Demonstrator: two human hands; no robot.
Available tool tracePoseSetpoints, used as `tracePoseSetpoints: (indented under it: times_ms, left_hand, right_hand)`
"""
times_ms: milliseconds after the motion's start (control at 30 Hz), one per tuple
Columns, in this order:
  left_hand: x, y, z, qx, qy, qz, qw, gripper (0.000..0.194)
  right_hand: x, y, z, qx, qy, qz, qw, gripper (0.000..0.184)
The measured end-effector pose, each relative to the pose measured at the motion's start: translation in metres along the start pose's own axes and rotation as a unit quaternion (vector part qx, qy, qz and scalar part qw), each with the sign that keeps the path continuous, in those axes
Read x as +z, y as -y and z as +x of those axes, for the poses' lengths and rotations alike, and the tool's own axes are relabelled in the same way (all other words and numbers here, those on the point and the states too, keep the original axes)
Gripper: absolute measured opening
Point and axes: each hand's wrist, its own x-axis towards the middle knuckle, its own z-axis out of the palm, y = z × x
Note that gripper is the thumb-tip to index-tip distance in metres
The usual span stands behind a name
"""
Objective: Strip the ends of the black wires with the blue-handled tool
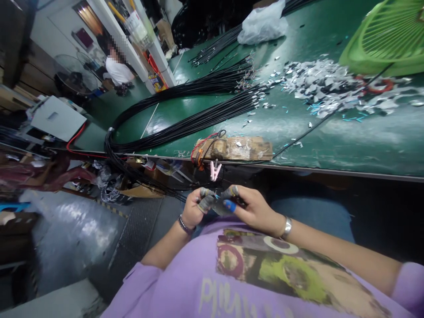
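Observation:
My left hand point(194, 206), with grey tape or finger cots on its thumb and finger, pinches the end of a black cable. Thin light-blue wires point(217, 196) stick out from that end, between my two hands. My right hand point(253, 210) is closed close beside it, with grey and blue coverings on its fingertips; what lies in its pinch is too small to make out. Behind the left hand, black cables point(165, 189) run down from the large looped cable bundle point(185, 126) on the green table point(318, 148).
A wooden block point(251, 148) with red and black leads sits at the table's edge, a pink clip point(215, 170) hanging below it. Foil and wire scraps point(321, 86) lie near a green fan point(391, 39). A plastic bag point(263, 24) rests behind. Another person point(117, 70) is at far left.

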Motion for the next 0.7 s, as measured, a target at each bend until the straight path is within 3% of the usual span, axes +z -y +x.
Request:
tracePoseSetpoints:
  times_ms: [200,533,700]
  left_hand:
    - [-0.0018,0.0026,0.0007,0.028,0.009,0.002,1.000,0.040]
    - [0.0000,-0.0001,0.0036,0.052,-0.013,0.025,0.998,0.033]
    - [0.0017,0.0005,0.0024,0.034,-0.018,0.023,0.999,0.031]
  right_hand:
    - [0.0003,0.0030,0.0024,0.090,0.026,0.039,0.995,0.023]
    - [0.0037,0.0002,0.0002,0.080,0.015,-0.004,0.997,0.017]
    - [0.0041,-0.0007,-0.0006,0.091,0.014,-0.009,0.996,0.017]
